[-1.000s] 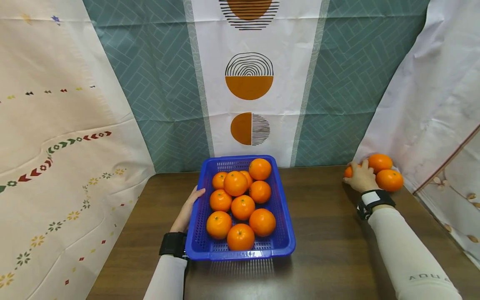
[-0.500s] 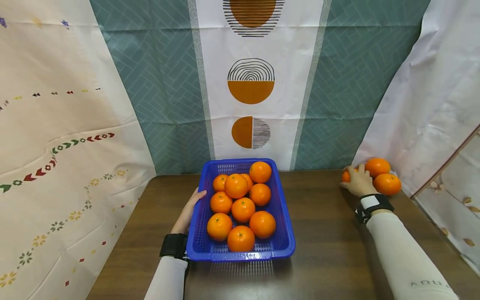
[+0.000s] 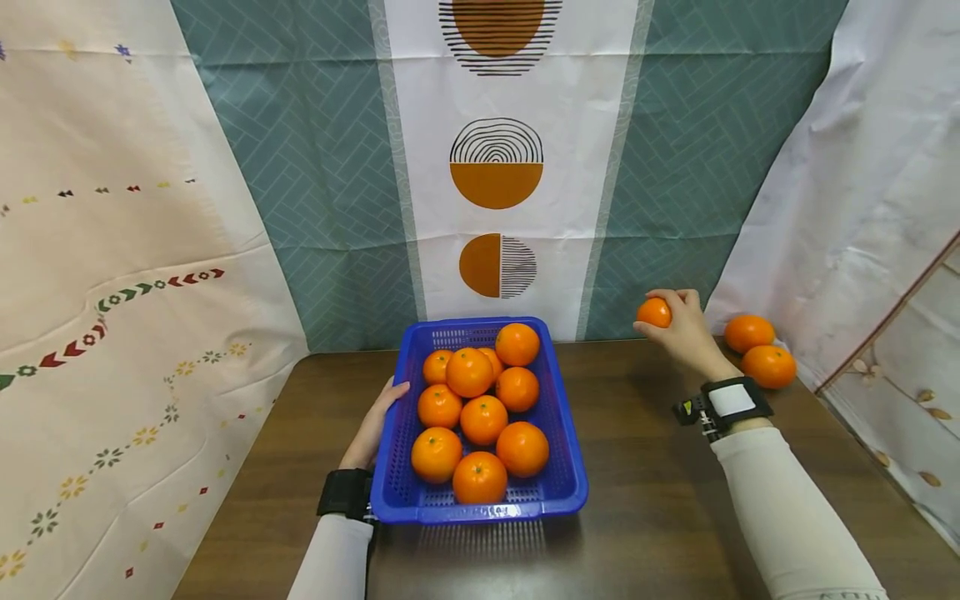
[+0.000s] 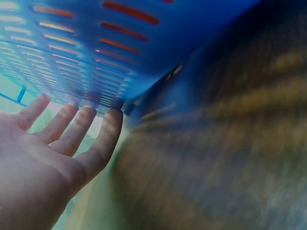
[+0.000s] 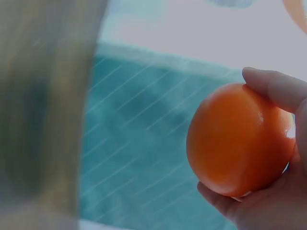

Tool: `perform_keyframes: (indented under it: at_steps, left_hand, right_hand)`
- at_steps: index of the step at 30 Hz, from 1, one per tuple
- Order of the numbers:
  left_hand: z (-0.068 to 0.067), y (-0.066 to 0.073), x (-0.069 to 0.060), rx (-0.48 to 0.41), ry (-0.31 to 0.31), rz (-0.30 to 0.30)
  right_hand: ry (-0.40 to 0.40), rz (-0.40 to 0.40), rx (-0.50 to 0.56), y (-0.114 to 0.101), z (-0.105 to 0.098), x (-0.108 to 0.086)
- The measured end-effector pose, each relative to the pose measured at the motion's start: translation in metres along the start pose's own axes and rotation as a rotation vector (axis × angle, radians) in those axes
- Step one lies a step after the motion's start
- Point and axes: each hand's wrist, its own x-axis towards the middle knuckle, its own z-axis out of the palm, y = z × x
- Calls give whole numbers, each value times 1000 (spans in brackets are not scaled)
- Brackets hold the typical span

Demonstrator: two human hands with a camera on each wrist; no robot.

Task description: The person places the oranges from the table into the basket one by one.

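In the head view, my right hand [image 3: 681, 332] holds an orange [image 3: 655, 313] up off the table, level with the foot of the backdrop. The right wrist view shows the same orange [image 5: 240, 139] pinched between thumb and fingers. A blue plastic basket [image 3: 567, 417] with several oranges [image 3: 484, 419] in it stands in front of me. At its left side rests my left hand [image 3: 372, 425], one digit at the rim. From the left wrist, the fingers [image 4: 103, 139] look fairly straight, with their tips against the slotted basket wall [image 4: 86, 52].
Two oranges [image 3: 759, 350] lie at the table's back right corner, beside a white cloth [image 3: 855, 250]. A patterned cloth backdrop [image 3: 322, 208] hangs along the table's back edge. Dark wooden table [image 3: 637, 500] lies between the basket and my right arm.
My right hand has lifted one orange from beside the other two at the back right and moved it up and left. The left hand and basket have stayed in place.
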Motion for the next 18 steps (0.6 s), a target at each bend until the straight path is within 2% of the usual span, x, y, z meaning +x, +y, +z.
perform_keyframes:
  at_steps: [8, 18]
  left_hand:
    - [1, -2, -1, -4, 12, 9]
    - [-2, -4, 0, -2, 14, 3]
  right_hand:
    - [15, -57, 80, -52, -2, -2]
    - [-10, -153, 129, -91, 1, -8]
